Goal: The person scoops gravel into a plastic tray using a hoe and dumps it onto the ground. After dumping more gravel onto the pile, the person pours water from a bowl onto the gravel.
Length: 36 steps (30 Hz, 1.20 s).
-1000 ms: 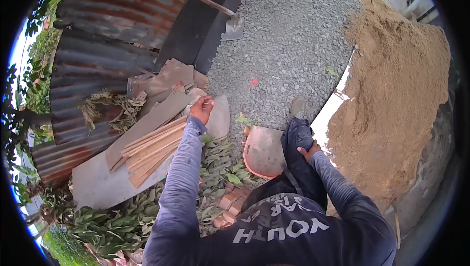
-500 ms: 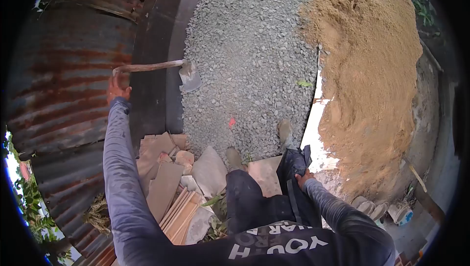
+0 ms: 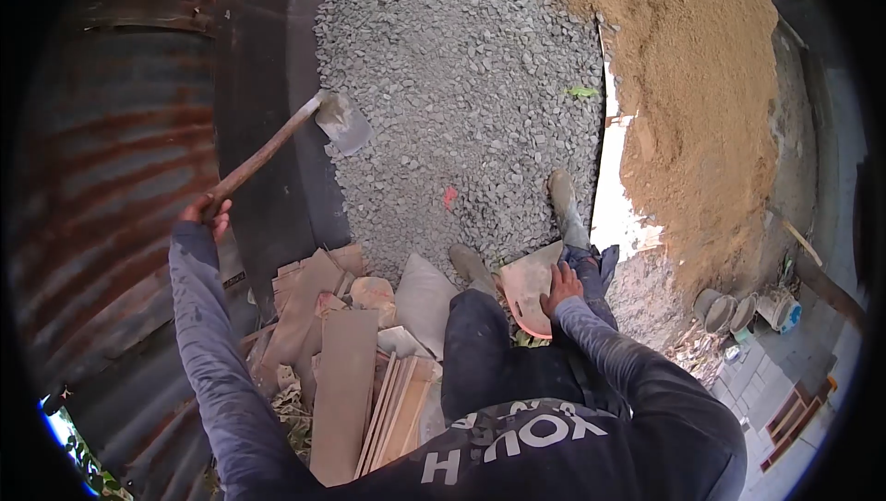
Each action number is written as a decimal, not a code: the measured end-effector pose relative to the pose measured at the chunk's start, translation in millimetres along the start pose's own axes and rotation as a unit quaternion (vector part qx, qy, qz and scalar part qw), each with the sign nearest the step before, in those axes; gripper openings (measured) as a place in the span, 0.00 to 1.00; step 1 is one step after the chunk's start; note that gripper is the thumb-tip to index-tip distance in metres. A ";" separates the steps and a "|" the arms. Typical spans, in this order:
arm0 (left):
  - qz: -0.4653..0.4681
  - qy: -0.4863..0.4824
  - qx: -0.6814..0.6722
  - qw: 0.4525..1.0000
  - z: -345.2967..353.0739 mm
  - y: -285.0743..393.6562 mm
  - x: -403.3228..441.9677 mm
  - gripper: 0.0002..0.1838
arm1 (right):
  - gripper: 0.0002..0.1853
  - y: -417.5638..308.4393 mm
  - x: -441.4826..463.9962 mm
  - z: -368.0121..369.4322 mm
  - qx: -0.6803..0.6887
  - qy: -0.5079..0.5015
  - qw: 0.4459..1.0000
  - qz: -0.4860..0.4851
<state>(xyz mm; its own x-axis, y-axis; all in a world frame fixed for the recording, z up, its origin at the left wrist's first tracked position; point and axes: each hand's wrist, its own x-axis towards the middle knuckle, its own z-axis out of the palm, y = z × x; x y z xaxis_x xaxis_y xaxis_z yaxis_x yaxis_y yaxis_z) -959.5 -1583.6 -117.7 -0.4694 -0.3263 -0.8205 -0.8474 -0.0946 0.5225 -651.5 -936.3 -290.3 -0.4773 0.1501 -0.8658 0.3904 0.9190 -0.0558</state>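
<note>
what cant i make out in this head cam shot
In the head view:
- Exact end of the long-handled tool: hidden by the left hand wrapped around it.
- Right side of the orange-rimmed pan: behind the right hand and trouser leg.
- Far end of the sand pile: cut off by the top edge.
- Buckets' contents: too small.

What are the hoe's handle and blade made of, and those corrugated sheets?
Hoe handle: apparently wood, brown and unevenly worn. Hoe blade: probably metal, flat and grey with pale smears. Corrugated sheets: likely metal, dull with rust-brown streaks.
</note>
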 end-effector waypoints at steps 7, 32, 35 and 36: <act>-0.054 -0.128 -0.132 0.982 128.2 -165.4 -92.9 0.06 | 0.44 -207.7 70.3 4.1 0.265 -0.145 0.934 -0.192; 0.135 -0.154 0.052 0.977 752.0 -322.3 -142.4 0.14 | 0.16 6.8 323.7 -397.9 0.459 0.159 0.854 -0.184; 0.013 -0.259 -0.074 0.963 781.9 -337.7 -152.7 0.12 | 0.15 45.5 381.7 -376.5 0.249 0.247 0.931 -0.097; 0.005 -0.241 -0.058 0.969 787.1 -369.8 -160.4 0.11 | 0.14 59.4 369.3 -353.2 0.266 0.201 0.941 -0.062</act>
<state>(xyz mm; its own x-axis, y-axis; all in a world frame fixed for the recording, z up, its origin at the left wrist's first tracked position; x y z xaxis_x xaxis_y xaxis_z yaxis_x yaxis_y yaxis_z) -766.2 -755.9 -362.0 -0.5625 0.1463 -0.8137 -0.8217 -0.2074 0.5308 -1082.6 -697.4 -437.7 -0.7624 0.2781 -0.5844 0.6002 0.6414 -0.4778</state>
